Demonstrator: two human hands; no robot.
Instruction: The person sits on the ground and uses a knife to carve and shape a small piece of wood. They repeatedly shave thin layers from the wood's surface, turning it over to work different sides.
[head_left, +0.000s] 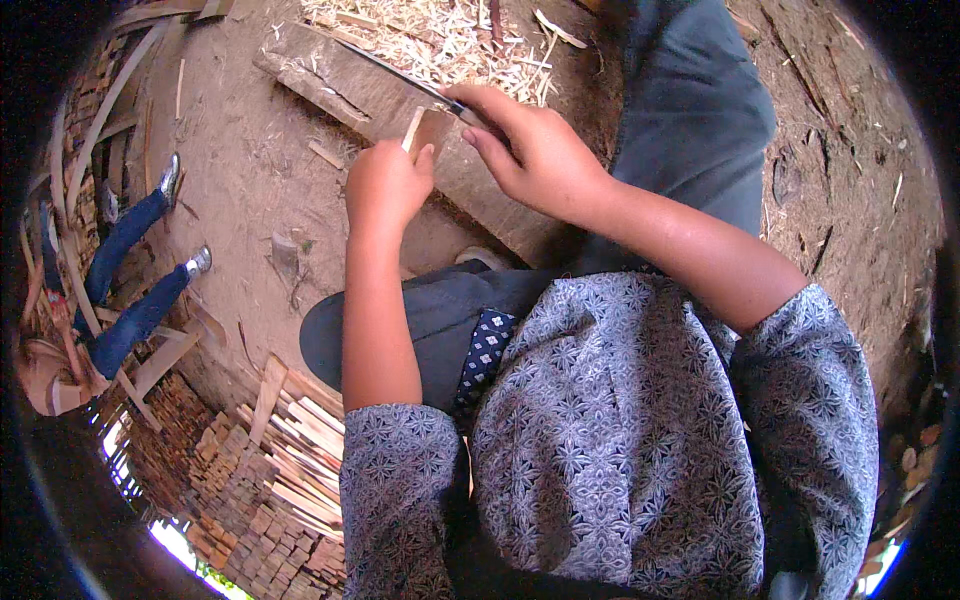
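Observation:
My left hand [387,185] is closed around a thin, pale wooden stick [413,128], whose end sticks out above the fist. My right hand [545,165] grips the handle of a long, narrow-bladed knife [392,70]. The blade points to the far left, over a thick wooden plank [490,198] that slants across the ground between my legs. The stick's visible end is just short of the knife, near the handle; whether they touch, I cannot tell. Inside my left fist the rest of the stick is hidden.
Pale wood shavings [450,45] are heaped beyond the plank. At the left, another person in jeans [135,240] sits with legs stretched toward me. Stacked wood blocks [265,535] and long pale strips [305,450] lie at the lower left. My bent leg [690,130] borders the plank's right side.

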